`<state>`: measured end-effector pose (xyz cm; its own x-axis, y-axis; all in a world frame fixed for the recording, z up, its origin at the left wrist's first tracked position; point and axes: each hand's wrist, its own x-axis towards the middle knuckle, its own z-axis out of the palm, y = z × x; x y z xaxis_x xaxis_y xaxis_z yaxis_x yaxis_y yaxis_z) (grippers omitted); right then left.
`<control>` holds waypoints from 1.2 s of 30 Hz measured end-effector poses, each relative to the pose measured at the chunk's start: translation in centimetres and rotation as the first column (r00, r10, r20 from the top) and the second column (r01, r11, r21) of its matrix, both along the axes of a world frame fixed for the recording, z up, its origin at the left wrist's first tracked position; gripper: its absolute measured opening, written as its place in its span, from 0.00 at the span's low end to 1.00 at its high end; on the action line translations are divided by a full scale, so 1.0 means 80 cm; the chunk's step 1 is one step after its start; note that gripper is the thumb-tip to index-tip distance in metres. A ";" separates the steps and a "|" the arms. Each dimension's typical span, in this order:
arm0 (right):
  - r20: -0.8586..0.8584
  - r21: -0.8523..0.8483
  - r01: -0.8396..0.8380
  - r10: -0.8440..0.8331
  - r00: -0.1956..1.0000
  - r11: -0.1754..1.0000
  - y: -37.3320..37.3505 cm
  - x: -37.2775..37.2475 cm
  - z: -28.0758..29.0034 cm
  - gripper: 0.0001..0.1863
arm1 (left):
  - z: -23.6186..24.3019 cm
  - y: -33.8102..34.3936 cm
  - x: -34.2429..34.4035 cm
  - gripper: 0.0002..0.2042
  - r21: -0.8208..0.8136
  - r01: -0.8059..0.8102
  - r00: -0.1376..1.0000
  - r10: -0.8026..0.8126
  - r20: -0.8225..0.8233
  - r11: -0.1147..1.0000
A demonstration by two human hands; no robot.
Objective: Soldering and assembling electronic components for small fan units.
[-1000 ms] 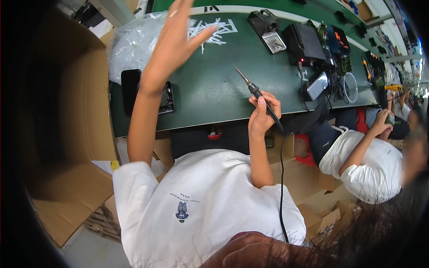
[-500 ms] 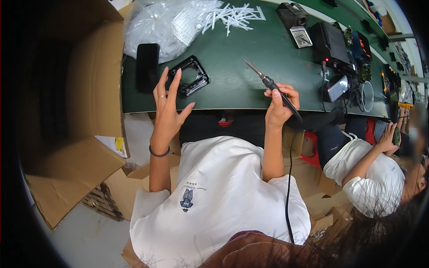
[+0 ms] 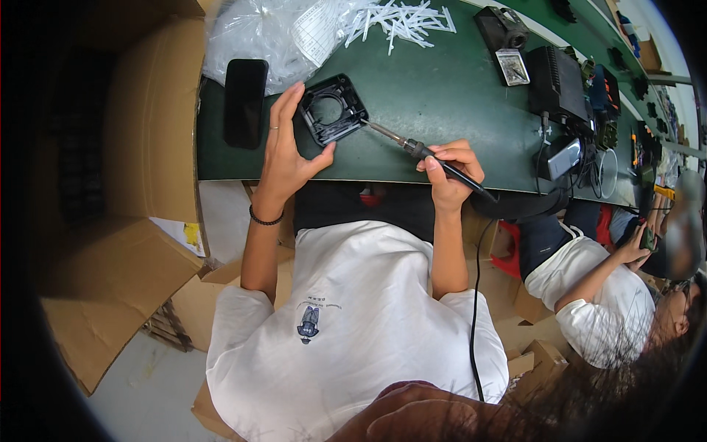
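Observation:
A square black plastic housing (image 3: 346, 135) with a large round opening lies on the green bench. My left hand (image 3: 289, 158) grips it along its left side, fingers at the far-left edge and thumb by the near corner. In my right hand (image 3: 453, 173) is a soldering iron (image 3: 416, 149), held like a pen by its black handle. Its metal tip points left and meets the housing's right corner, though contact is hard to tell. A black smartphone (image 3: 245, 103) lies left of my left hand.
Behind the housing are a clear plastic bag (image 3: 258, 37) and a pile of white plastic strips (image 3: 405, 23). At right stand an iron holder (image 3: 501, 28), a tip-cleaning tray (image 3: 512, 67) and a black power unit (image 3: 557, 85). Cardboard boxes (image 3: 162, 125) flank the left; another person (image 3: 596, 287) sits right.
The soldering iron has moved left and its tip has come to the housing's right corner. My left hand has closed on the housing, which now sits slightly farther right and turned.

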<state>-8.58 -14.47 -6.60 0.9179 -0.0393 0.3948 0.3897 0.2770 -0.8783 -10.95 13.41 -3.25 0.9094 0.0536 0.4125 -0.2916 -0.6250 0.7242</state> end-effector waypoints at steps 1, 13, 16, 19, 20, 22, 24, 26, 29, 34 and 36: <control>0.042 -0.107 0.046 -0.041 0.998 0.993 0.000 0.001 -0.003 0.11 | -0.002 -0.004 0.003 0.46 -0.023 -0.019 0.997 0.020 0.072 1.000; 0.114 -0.386 0.098 -0.058 0.992 0.917 0.004 0.000 0.008 0.11 | -0.011 -0.011 0.005 0.45 0.052 -0.038 0.990 0.030 0.139 0.998; 0.076 -0.385 0.087 -0.062 0.995 0.919 0.002 -0.003 0.005 0.12 | -0.013 -0.010 0.005 0.44 0.047 -0.037 0.989 0.030 0.145 0.998; 0.107 -0.389 0.104 -0.067 0.992 0.915 0.003 -0.003 0.002 0.12 | -0.013 -0.009 0.005 0.44 0.049 -0.035 0.989 0.028 0.143 0.998; 0.107 -0.391 0.101 -0.064 0.992 0.915 0.002 -0.003 0.002 0.12 | -0.013 -0.009 0.005 0.44 0.047 -0.038 0.989 0.031 0.142 0.998; 0.105 -0.390 0.099 -0.063 0.993 0.915 0.002 -0.005 0.002 0.12 | -0.012 -0.009 0.004 0.43 0.050 -0.034 0.990 0.027 0.138 0.998; 0.114 -0.399 0.097 -0.056 0.992 0.912 0.001 -0.005 0.003 0.12 | -0.012 -0.009 0.004 0.43 0.051 -0.037 0.990 0.030 0.140 0.998; 0.124 -0.407 0.096 -0.049 0.991 0.908 0.001 -0.004 0.003 0.12 | -0.011 -0.009 0.004 0.43 0.053 -0.039 0.989 0.031 0.142 0.998; 0.135 -0.403 0.096 -0.045 0.990 0.910 0.001 -0.003 0.004 0.12 | -0.010 -0.009 0.004 0.43 0.077 -0.042 0.989 0.031 0.143 0.996; 0.140 -0.421 0.091 -0.034 0.990 0.902 0.000 -0.002 0.006 0.12 | -0.009 -0.009 0.005 0.43 0.085 -0.041 0.989 0.029 0.146 0.996; 0.145 -0.417 0.094 -0.036 0.989 0.904 0.000 -0.003 0.005 0.12 | -0.010 -0.009 0.005 0.43 0.080 -0.040 0.989 0.027 0.148 0.996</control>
<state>-8.82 -14.51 -6.16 0.8581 0.1000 0.5037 0.5133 -0.1379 -0.8471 -10.54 12.69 -4.05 0.8370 0.0431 0.5456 -0.3688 -0.6922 0.6204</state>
